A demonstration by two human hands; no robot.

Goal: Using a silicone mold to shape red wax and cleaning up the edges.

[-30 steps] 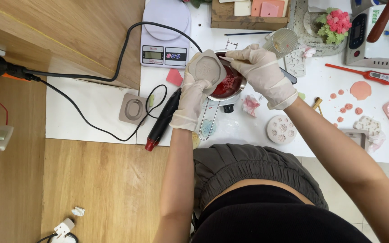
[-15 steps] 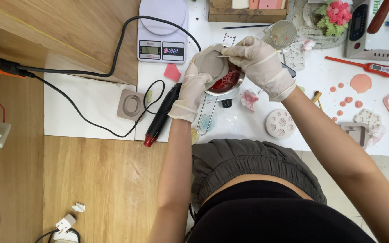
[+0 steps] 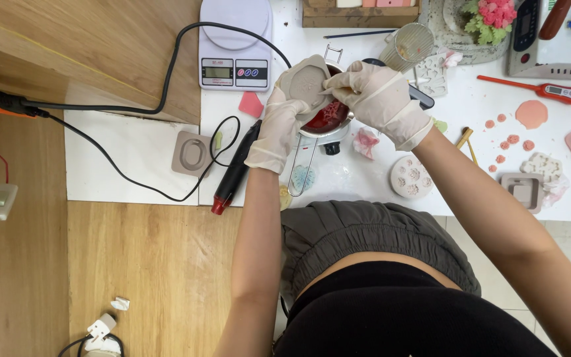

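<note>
Currently held: a grey silicone mould (image 3: 304, 79), gripped along its lower edge by the gloved left hand (image 3: 277, 130), fingers closed on it from beneath. Pinched at the opposite, right-side edge by the gloved right hand (image 3: 373, 97), thumb and forefinger clenched on the rim. Tilted above a small metal pot (image 3: 325, 122) of red melted material, directly below the grip and touching or nearly touching the mould's lower corner; exact contact not discernible.

Handling, as a judgement: light, soft and flexible; likely to bend or fold if taken by one corner only. Best supported on two opposite edges, as shown, with pads kept off the moulded cavity face. Gloves possibly slick where red residue is present; firm but not crushing pressure advised, since squeezing would distort the cavities.

Pot contents probably hot and liquid; spill risk if the pot's wire handle (image 3: 301, 165), extending toward the body below the grip, is knocked.

Left of the grip: a black pen-shaped tool (image 3: 236, 168) with a red tip and cable, and a small oval mould (image 3: 193, 153). Beyond the grip: a digital scale (image 3: 234, 43). Right of the grip: a round flower mould (image 3: 412, 176), a red probe thermometer (image 3: 535, 86), and pink cast pieces (image 3: 531, 114) on the white table (image 3: 358, 192).
</note>
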